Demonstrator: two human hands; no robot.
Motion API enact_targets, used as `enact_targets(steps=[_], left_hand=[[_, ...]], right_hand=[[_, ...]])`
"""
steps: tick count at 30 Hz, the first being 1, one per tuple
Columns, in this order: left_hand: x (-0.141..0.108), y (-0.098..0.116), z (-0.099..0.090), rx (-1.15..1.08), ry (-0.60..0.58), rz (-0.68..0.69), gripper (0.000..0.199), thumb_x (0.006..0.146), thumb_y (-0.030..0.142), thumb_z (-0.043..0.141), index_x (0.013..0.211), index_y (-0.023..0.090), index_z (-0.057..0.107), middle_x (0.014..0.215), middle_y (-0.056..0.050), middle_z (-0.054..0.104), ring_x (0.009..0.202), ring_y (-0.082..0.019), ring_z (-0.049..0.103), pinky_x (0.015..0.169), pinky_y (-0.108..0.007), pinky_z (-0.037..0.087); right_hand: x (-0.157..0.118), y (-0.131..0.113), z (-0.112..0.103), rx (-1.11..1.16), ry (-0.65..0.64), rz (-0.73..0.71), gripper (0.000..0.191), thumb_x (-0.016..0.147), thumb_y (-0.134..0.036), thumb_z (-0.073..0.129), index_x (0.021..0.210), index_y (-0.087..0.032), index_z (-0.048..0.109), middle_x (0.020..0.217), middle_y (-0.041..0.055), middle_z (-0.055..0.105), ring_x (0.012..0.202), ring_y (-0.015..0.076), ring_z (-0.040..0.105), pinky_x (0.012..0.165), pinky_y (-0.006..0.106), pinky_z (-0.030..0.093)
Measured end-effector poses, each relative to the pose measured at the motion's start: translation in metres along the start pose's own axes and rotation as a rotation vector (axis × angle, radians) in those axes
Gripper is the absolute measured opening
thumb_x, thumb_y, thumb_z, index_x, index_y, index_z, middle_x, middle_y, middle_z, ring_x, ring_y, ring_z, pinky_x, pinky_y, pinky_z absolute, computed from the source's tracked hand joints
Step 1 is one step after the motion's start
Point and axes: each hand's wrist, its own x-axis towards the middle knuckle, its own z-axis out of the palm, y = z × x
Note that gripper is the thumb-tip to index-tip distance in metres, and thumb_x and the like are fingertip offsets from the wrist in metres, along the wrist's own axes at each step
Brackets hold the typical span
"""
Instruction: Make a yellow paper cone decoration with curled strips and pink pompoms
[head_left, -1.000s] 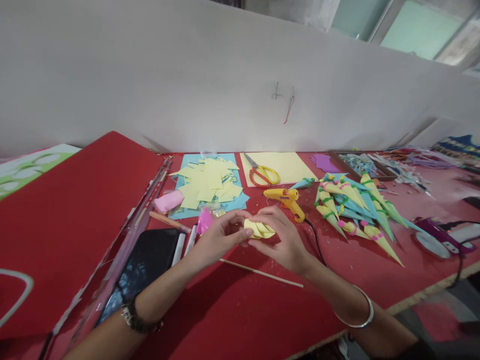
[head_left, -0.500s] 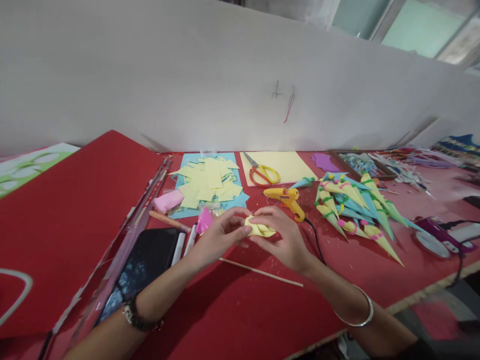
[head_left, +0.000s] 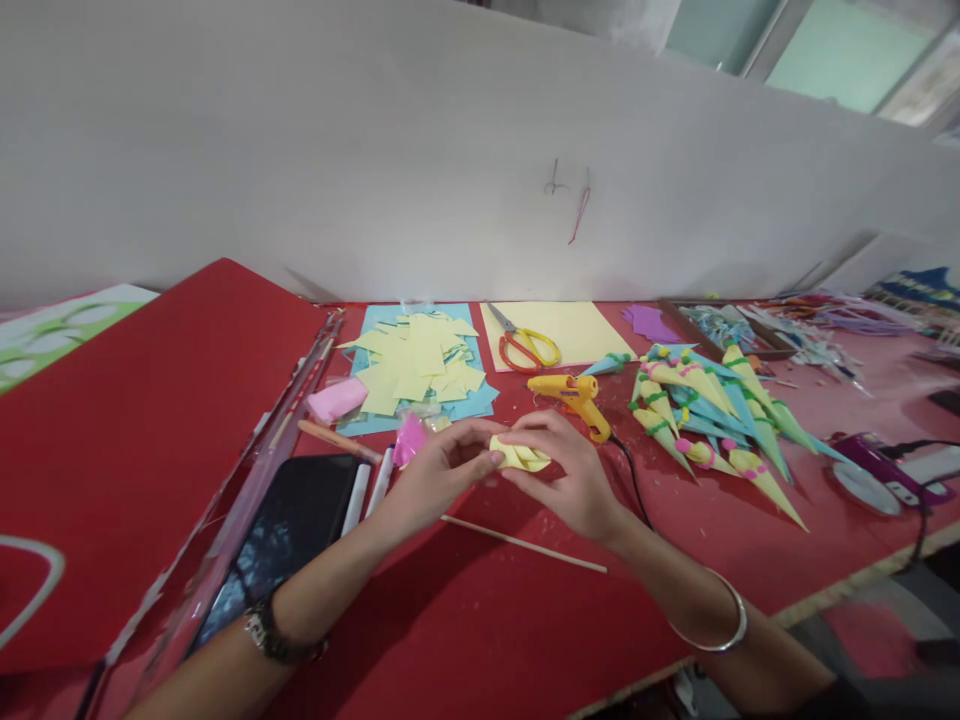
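Note:
A small folded piece of yellow paper [head_left: 523, 456] is held up between my two hands, above the red table. My left hand [head_left: 442, 468] pinches its left end between thumb and fingers. On the other side, my right hand [head_left: 564, 468] grips the right part, with fingers over the top and thumb below. A thin wooden stick [head_left: 525, 545] lies on the table beneath the hands. Just behind my right hand rests a yellow glue gun [head_left: 576, 398].
Yellow paper pieces [head_left: 420, 362] lie on blue sheets, beside orange-handled scissors [head_left: 525, 344]. Paper cones [head_left: 712, 400] are heaped at the right. A dark phone [head_left: 300, 520] and markers sit left; a red board [head_left: 150, 440] covers the far left.

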Motion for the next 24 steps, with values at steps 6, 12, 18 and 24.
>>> enact_targets(steps=[6,12,18,24], left_hand=[[0.0000,0.0004,-0.0010,-0.011,-0.001,-0.035,0.024,0.072,0.032,0.060,0.092,0.019,0.057,0.082,0.001,0.059,0.066,-0.009,0.054,0.061,-0.022,0.047],[-0.0014,-0.0001,-0.0005,0.006,0.019,-0.032,0.022,0.075,0.031,0.057,0.094,0.021,0.058,0.084,0.000,0.060,0.069,-0.010,0.055,0.064,-0.024,0.048],[-0.0013,-0.0007,0.0007,-0.021,0.041,-0.044,0.023,0.075,0.032,0.056,0.096,0.022,0.058,0.086,0.000,0.061,0.076,-0.012,0.056,0.068,-0.026,0.049],[-0.0014,-0.0009,-0.0001,-0.029,0.040,-0.086,0.024,0.075,0.032,0.057,0.096,0.021,0.059,0.089,-0.002,0.060,0.081,-0.014,0.056,0.065,-0.025,0.050]], right_hand=[[0.0002,0.0011,-0.0001,-0.008,-0.006,-0.008,0.027,0.075,-0.017,0.058,0.102,-0.025,0.057,0.093,0.0039,0.051,0.089,0.0161,0.052,0.078,0.032,0.045],[-0.0001,0.0021,0.0002,-0.022,0.002,-0.013,0.030,0.076,-0.018,0.058,0.104,-0.027,0.055,0.093,0.0035,0.051,0.088,0.0165,0.053,0.076,0.033,0.046],[-0.0017,0.0030,0.0023,-0.045,0.013,-0.031,0.032,0.076,-0.019,0.057,0.107,-0.026,0.054,0.093,0.0036,0.052,0.087,0.0163,0.053,0.075,0.032,0.046],[-0.0018,0.0029,0.0019,-0.053,0.024,-0.015,0.027,0.076,-0.019,0.057,0.103,-0.026,0.056,0.091,0.0030,0.054,0.085,0.0159,0.055,0.075,0.032,0.047]])
